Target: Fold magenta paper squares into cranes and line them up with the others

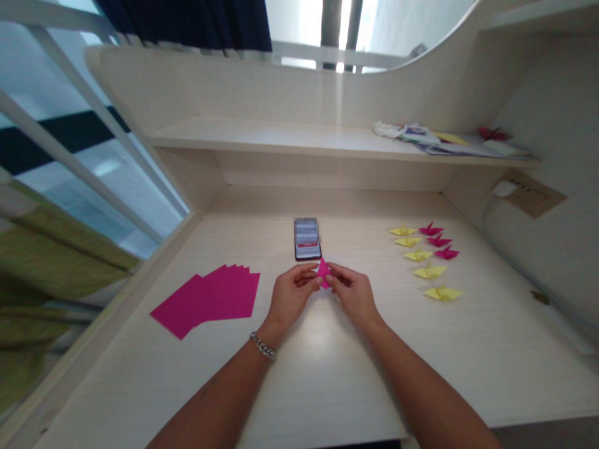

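Between my two hands is a small piece of folded pink paper, its pointed tip facing away from me. My left hand pinches its left side between thumb and fingers, a chain bracelet on that wrist. From the other side my right hand grips it the same way, fingers closed. The fingertips cover part of the folds. Just beyond the hands lies a phone with its screen lit. Fanned out to the left are several pink paper sheets.
On the right of the desk stand several yellow paper cranes and three pink paper cranes. Papers lie on the shelf at the back. A charger with a cable is plugged into the right wall.
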Available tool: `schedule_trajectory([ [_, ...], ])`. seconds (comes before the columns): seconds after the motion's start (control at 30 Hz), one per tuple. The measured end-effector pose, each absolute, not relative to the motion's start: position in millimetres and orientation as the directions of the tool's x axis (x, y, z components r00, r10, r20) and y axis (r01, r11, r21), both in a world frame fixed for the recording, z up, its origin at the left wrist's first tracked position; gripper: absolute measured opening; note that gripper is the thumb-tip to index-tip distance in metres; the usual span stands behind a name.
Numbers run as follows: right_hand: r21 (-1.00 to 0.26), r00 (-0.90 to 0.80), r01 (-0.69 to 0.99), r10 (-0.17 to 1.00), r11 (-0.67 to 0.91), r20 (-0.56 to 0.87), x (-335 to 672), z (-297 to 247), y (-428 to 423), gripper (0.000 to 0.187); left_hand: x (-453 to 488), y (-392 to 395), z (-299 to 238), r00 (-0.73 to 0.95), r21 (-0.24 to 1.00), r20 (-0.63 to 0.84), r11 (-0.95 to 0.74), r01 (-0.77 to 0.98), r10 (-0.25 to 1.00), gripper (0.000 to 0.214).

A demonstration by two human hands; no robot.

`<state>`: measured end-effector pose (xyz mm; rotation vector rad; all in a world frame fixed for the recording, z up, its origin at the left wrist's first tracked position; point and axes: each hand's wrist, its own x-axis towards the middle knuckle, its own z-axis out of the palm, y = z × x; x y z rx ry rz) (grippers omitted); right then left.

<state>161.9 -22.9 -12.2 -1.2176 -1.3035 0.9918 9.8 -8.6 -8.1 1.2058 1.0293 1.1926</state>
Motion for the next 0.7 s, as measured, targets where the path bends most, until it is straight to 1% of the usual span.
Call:
schedule_trajectory([
  [0.1,-0.974,0.068,0.152,0.981,0.168,0.180,162.0,-10.5,-23.8,0.033,9.6,-9.0,-6.6,0.113,0.997,0.046,-0.038,-0.070,0.992,0.039],
  [0.23,-0.966,0.066,0.172,0.976,0.194,0.208,161.4,-8.8,-25.0,0.033,9.7,-9.4,-5.7,0.095,0.997,0.049,-0.043,-0.065,0.994,0.039],
  [0.47,-0.966,0.071,0.163,0.974,0.202,0.216,161.0,-9.6,-24.7,0.032,9.3,-9.9,-4.9,0.088,0.998,0.054,-0.050,-0.042,0.995,0.036],
  [0.7,-0.968,0.075,0.154,0.974,0.198,0.212,160.4,-7.3,-25.2,0.032,9.7,-10.1,-3.3,0.090,0.997,0.043,-0.038,-0.062,0.995,0.034],
])
